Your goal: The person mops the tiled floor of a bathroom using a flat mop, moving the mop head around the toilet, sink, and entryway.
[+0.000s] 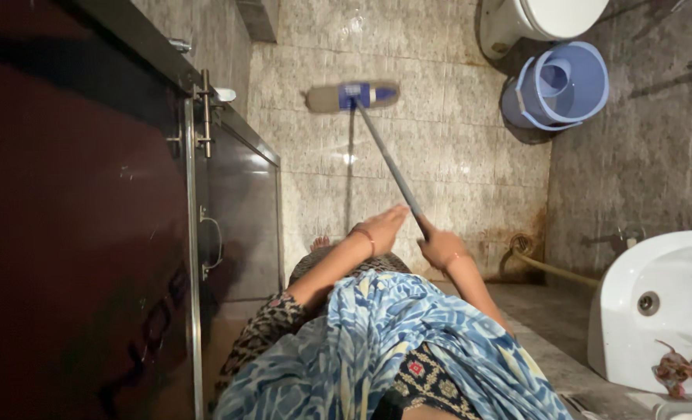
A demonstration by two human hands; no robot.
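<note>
A flat mop head (352, 96), grey with a blue middle piece, lies on the wet tiled floor (447, 148) far ahead of me. Its grey handle (389, 159) runs back from the head to my hands. My right hand (442, 247) is closed around the near end of the handle. My left hand (382, 226) rests on the handle just beside it, fingers loosely curled along the shaft. Both forearms reach forward over my blue patterned clothing (385, 342).
A dark door (66, 233) with a metal latch (204, 113) fills the left side. A blue bucket (557, 85) with a mug inside stands at the back right beside a white toilet (544, 19). A white washbasin (661, 307) juts out at the right, with a hose (548, 268) on the floor.
</note>
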